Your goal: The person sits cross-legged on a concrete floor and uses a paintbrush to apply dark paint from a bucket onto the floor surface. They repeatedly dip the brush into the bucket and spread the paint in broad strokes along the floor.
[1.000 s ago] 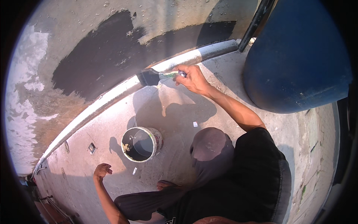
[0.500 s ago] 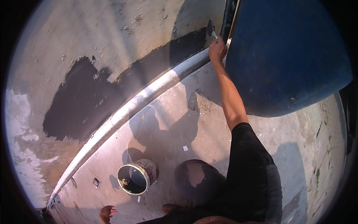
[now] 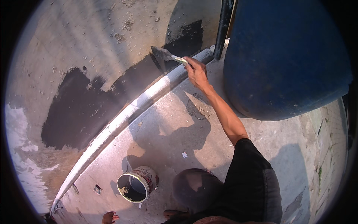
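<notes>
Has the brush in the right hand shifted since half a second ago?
Yes: the brush in the right hand has moved left along the wall, away from the black upright pipe.

We see strong daylight with hard-edged shadows; it seems to come from behind the wearer, since the person's shadow (image 3: 169,136) stretches over the concrete floor (image 3: 99,171) toward the wall (image 3: 85,41). Glare bleaches the middle of the pale pipe (image 3: 149,96), while its far end sits in shade. Milky streaks of light soften the wall's contrast. We lose detail in the black sleeve (image 3: 250,164) and the shaded inside of the bucket (image 3: 151,176); the blue barrel (image 3: 287,63) looks dim. Fisheye distortion bows the pipe, and black vignetting swallows the corners.
</notes>
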Available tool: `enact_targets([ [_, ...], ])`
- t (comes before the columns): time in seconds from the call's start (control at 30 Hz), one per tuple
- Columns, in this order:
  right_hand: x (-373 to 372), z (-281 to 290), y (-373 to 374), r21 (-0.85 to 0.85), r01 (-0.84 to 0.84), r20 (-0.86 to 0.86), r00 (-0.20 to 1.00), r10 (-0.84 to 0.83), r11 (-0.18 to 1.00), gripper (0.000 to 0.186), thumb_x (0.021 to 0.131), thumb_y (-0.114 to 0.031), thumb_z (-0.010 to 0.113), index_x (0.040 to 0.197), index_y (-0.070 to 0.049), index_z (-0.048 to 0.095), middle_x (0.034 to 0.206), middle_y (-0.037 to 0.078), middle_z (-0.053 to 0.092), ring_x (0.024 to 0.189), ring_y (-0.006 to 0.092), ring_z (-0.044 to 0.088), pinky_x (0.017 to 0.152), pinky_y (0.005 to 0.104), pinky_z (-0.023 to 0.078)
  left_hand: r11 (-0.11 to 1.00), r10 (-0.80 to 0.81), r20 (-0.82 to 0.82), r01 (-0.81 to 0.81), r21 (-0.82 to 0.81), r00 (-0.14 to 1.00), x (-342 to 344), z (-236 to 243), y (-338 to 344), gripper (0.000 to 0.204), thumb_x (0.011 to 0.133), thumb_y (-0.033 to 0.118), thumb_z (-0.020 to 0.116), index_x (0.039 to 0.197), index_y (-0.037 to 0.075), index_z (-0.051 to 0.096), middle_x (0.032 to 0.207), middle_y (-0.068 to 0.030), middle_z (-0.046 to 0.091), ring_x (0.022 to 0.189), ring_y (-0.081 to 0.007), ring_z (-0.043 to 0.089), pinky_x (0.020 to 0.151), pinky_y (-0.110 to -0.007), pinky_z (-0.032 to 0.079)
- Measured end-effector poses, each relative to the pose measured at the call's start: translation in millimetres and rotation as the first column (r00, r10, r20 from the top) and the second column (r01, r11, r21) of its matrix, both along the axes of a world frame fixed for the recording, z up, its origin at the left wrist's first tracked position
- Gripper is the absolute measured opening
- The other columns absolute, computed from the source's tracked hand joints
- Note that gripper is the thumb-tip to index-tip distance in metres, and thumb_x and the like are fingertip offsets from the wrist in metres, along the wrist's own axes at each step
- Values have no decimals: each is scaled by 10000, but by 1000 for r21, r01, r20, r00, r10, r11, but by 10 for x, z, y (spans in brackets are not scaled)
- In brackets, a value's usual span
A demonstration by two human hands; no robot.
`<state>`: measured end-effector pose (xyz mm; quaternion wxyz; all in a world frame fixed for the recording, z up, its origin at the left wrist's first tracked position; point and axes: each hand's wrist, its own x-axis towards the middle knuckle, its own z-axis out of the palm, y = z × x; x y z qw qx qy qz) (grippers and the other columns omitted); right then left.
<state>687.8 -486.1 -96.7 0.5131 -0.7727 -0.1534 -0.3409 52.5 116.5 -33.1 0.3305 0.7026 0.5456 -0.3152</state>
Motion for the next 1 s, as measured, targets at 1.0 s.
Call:
enact_targets([
  [1.0, -107, 168, 471, -38, -59, 19, 998, 60, 998, 239, 901, -48, 613, 1123, 29, 660, 940, 196, 708, 741, 245, 716, 672, 334, 544, 1000, -9, 75, 10, -14, 997, 201, 6, -25, 278, 894, 288, 589, 1122, 132, 622, 876, -63, 728, 829, -174, 694, 722, -362, 431],
])
